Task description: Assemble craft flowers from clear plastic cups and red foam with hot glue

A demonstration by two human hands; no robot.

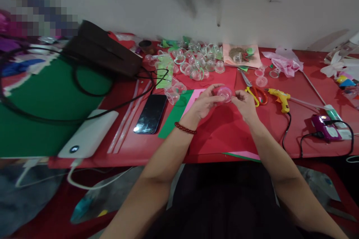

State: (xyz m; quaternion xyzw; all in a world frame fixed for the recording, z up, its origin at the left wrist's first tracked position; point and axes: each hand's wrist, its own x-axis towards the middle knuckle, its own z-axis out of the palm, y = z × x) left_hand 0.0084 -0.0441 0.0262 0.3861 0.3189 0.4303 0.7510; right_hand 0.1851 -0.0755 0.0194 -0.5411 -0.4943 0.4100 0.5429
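A clear plastic dome lid [224,94] with a pinkish tint is held up over the red paper [221,129]. My left hand [206,101] curls around its left side, thumb across the near edge. At the right edge, the closed fingertips of my right hand [245,105] pinch at the rim; any small piece between them cannot be made out. Just beyond my right hand lie scissors [262,96] with yellow and red handles. A yellow glue gun [280,99] rests farther right. Behind my hands, many similar clear dome lids [196,61] are heaped.
A phone [151,114], a white power bank [88,134] and clear strips lie left, with a dark box [103,50] and looping black cable behind. Right are a purple plug adapter [327,127] with cords and pink tissue [286,63]. The wall bounds the table's back.
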